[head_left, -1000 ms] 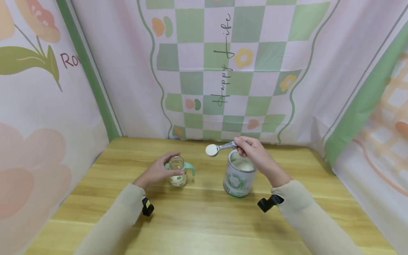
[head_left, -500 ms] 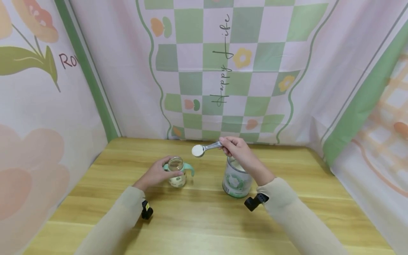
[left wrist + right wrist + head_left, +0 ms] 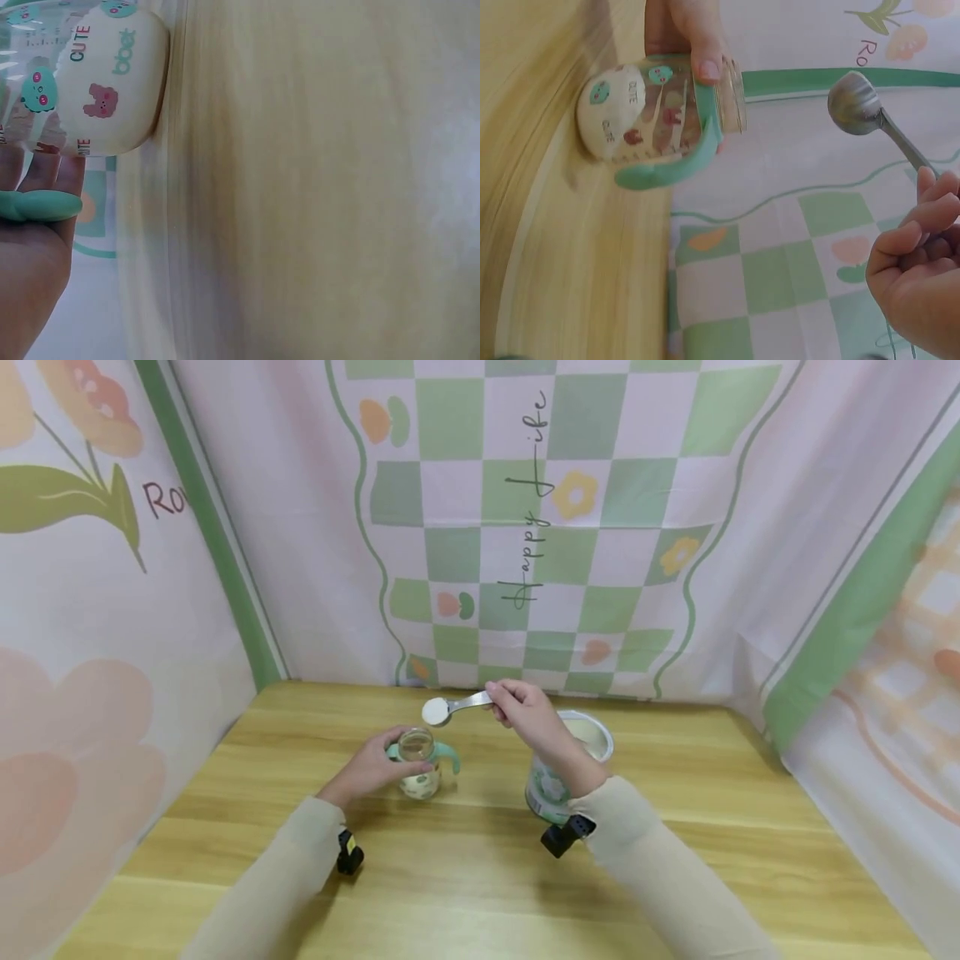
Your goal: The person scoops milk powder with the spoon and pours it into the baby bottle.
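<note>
My left hand (image 3: 371, 766) grips a clear baby bottle (image 3: 420, 787) with mint-green handles (image 3: 667, 172), upright on the table and uncapped. White powder fills its lower part, and small cartoon prints cover its wall. In the right wrist view the left thumb lies across the collar below the open mouth. My right hand (image 3: 531, 714) pinches the handle end of a metal measuring spoon (image 3: 470, 700). Heaped white powder (image 3: 434, 711) sits in the spoon's bowl, which hangs above and slightly right of the bottle's mouth, apart from it.
An open can (image 3: 546, 789) of white powder stands right of the bottle, partly hidden behind my right forearm. The wooden table (image 3: 450, 877) ends at a printed curtain (image 3: 510, 560) at the back. More curtains hang at both sides.
My right hand has carried the filled spoon leftward from over the can to near the bottle's mouth. The left hand and the bottle have stayed in place.
</note>
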A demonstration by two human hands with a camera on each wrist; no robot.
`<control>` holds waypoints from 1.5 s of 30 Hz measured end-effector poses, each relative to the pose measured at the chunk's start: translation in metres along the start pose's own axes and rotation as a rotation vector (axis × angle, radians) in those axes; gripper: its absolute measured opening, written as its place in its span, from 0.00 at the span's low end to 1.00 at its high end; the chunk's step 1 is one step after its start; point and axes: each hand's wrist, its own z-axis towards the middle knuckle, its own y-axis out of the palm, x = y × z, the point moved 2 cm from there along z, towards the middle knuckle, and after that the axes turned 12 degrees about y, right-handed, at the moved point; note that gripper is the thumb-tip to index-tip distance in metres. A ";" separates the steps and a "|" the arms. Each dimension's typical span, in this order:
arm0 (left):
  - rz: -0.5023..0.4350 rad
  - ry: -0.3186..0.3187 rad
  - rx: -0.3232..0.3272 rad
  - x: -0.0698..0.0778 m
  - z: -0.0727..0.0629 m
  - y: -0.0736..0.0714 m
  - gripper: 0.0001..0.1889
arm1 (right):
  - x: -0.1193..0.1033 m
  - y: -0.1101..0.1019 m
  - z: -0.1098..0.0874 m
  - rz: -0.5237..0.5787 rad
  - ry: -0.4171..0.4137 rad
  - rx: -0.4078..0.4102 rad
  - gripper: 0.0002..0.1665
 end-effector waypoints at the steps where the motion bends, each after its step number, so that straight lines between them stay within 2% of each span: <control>1: -0.002 0.000 0.001 0.000 0.000 0.000 0.36 | 0.000 0.002 0.001 0.000 -0.003 0.005 0.23; 7: -0.014 -0.002 0.007 0.001 -0.001 0.001 0.35 | -0.003 0.014 -0.001 0.013 0.002 0.046 0.21; 13: -0.010 -0.018 0.008 0.001 0.000 0.001 0.37 | 0.000 0.022 -0.002 -0.048 -0.008 0.114 0.21; 20: -0.007 -0.053 0.019 0.002 -0.003 0.000 0.43 | 0.017 0.033 0.003 -0.223 -0.137 0.184 0.21; 26: -0.009 -0.061 0.021 0.003 -0.002 0.001 0.47 | 0.024 0.042 0.004 -0.307 -0.237 0.193 0.18; 37: -0.005 -0.033 0.027 0.007 -0.002 0.002 0.43 | 0.030 0.054 0.004 -0.457 -0.438 0.215 0.15; 45: -0.022 -0.030 0.023 0.003 0.000 0.002 0.41 | 0.032 0.060 0.004 -0.574 -0.534 0.233 0.12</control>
